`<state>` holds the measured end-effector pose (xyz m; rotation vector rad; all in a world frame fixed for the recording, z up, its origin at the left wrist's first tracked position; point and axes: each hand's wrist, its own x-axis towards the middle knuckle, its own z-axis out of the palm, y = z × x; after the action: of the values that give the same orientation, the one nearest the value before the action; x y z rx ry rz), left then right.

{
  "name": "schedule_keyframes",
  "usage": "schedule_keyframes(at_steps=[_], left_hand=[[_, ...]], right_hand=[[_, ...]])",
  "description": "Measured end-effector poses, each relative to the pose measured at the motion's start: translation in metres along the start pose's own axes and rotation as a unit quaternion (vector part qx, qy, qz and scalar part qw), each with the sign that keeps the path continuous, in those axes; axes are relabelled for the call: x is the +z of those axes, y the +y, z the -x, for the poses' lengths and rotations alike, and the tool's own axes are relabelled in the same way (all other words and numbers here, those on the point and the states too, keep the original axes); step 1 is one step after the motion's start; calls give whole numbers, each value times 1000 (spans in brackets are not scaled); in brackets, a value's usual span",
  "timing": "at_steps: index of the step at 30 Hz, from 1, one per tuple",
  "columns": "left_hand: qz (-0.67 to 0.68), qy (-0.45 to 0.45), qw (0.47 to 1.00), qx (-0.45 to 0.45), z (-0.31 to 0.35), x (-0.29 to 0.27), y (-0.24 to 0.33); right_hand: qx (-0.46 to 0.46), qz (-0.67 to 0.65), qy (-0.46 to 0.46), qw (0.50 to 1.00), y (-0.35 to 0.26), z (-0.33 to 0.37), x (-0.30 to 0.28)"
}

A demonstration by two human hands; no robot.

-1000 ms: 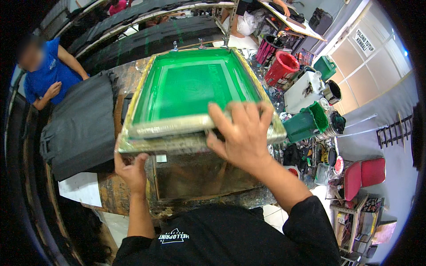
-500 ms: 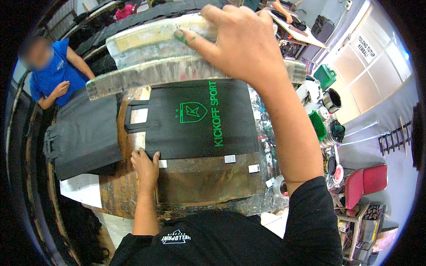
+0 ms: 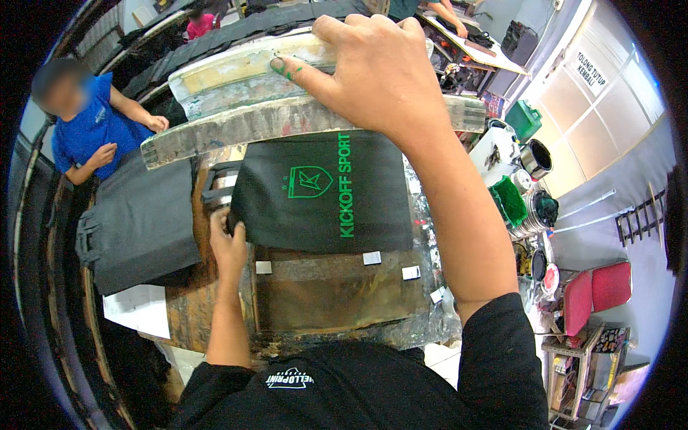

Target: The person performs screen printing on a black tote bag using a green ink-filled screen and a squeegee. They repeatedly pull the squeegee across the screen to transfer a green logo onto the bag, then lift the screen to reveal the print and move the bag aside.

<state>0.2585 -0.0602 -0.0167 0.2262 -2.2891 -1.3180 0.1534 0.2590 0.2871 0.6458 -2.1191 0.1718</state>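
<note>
A black fabric bag (image 3: 287, 222) with a green printed shield and green lettering lies over the brown printing board (image 3: 337, 290). At its near left corner, beside the bag's handle (image 3: 217, 188), my left hand (image 3: 228, 240) closes thumb and fingers on the fabric, which is slightly raised there. My right hand (image 3: 383, 72), green paint on the thumb, grips a long pale paint-smeared squeegee (image 3: 244, 72) at the far side. A greyish wooden screen frame (image 3: 287, 123) stands raised under my right wrist; its contact with my hand is partly hidden.
A stack of black bags (image 3: 147, 222) lies to the left, over white paper (image 3: 136, 309). A person in blue (image 3: 97, 132) stands at the far left. Paint tins (image 3: 536, 158), a green jerrycan (image 3: 524, 120) and a red chair (image 3: 591, 294) are at right.
My left hand has moved up to the bag's corner and taken hold of it, and that edge has lifted and shifted. The frame and squeegee shifted slightly with my right hand.
</note>
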Motion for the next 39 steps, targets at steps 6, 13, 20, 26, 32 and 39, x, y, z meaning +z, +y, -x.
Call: schedule_keyframes(at_steps=[6, 13, 20, 26, 32, 39], left_hand=[[23, -14, 997, 68, -117, -62, 58], [52, 10, 998, -19, -157, -221, 41], [-40, 115, 991, -54, -156, -325, -23], [-244, 241, 935, -94, -142, -437, -120], [-328, 352, 855, 194, -106, -269, -13], [-260, -9, 900, 350, -7, -149, 67]], right_hand=[[0, -25, -24, 999, 7, -19, 7], [-6, -16, -22, 1000, 3, -6, 1], [4, -12, -39, 999, 2, -7, -3], [13, -64, -52, 997, -4, -14, -4], [10, -12, -59, 998, 3, -11, -2], [6, -34, -82, 996, 2, -18, -4]])
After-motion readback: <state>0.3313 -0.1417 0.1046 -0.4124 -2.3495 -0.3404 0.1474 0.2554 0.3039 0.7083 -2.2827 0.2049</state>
